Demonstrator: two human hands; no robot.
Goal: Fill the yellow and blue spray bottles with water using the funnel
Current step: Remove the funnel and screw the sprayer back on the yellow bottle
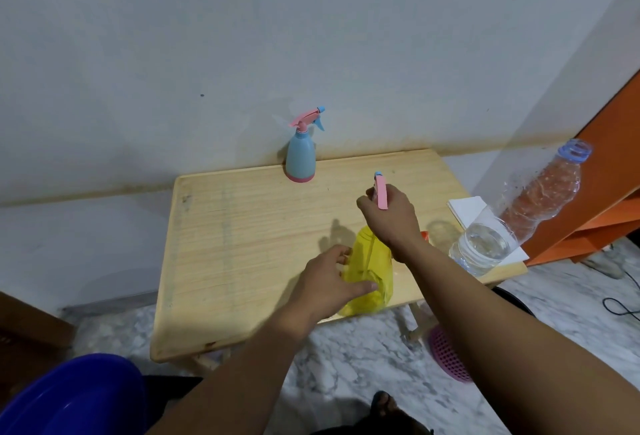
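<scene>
Left hand (329, 278) wraps the translucent yellow plastic spray bottle (372, 275) to steady it near the wooden table's (242, 244) front edge; right hand (389, 216) clamps its pink trigger head (381, 192), probably unscrewing. Blue bottle (300, 154) waits at the table's back edge.

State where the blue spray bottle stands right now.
In the head view, the blue spray bottle stands upright at the wooden table's far edge by the wall, beyond the yellow spray bottle and untouched.
</scene>
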